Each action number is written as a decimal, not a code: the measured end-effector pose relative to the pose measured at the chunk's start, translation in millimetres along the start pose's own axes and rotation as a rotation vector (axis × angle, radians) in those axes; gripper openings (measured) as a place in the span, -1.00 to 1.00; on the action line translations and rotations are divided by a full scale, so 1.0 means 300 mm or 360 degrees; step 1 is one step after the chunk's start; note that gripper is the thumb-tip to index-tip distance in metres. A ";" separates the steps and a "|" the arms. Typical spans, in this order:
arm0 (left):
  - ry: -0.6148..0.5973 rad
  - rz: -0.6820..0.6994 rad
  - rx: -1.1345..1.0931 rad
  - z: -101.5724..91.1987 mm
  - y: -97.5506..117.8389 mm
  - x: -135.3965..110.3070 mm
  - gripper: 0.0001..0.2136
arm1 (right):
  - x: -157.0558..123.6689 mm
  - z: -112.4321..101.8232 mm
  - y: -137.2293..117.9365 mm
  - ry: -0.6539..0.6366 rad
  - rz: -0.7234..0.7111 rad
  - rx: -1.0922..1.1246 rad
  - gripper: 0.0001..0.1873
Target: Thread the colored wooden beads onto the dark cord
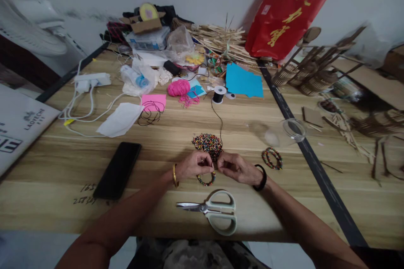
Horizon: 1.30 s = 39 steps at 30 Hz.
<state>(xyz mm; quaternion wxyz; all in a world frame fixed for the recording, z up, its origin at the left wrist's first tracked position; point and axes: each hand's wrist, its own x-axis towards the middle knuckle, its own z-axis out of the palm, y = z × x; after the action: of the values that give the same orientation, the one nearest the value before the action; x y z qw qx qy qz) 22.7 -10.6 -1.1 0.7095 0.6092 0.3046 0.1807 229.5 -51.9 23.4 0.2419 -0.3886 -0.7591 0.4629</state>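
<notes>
Apparently securing the beaded loop (206, 184), just nearer than the bead pile (205, 142) on the table (167, 138): clamping it in the left hand (196, 164), with the right hand (235, 167) pinched together close beside (perhaps on cord, impossible to tell). Probably calls next for drawing ends snug.

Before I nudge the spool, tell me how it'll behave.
The spool stands on one flat end, so a gentle push would probably slide it, a high one perhaps tip it. On its side, its round flanges would likely let it roll. Black cord trails from it toward the bead pile, so it may unwind or tug there.
</notes>
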 end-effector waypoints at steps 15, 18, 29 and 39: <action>-0.0030 -0.0044 0.0014 0.007 0.016 -0.002 -0.77 | 0.000 0.001 0.000 0.0019 0.0015 -0.0078 -0.96; -0.0027 -0.0048 0.0017 0.009 0.014 -0.003 -0.76 | -0.001 0.010 -0.007 0.0059 0.0014 -0.0061 -0.95; -0.0104 -0.0051 -0.0065 -0.004 0.009 -0.004 -0.66 | -0.003 0.052 -0.033 0.0148 -0.0321 -0.0296 -0.87; -0.0139 0.0014 -0.0125 -0.009 0.018 -0.002 -0.75 | -0.010 0.083 -0.031 0.0063 -0.0523 -0.0701 -0.80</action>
<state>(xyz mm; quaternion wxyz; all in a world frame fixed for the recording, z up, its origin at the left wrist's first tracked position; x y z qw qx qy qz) 21.0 -8.0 4.0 0.7446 0.5896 0.2634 0.1691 210.0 -69.8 20.4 0.2383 -0.3124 -0.8894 0.2335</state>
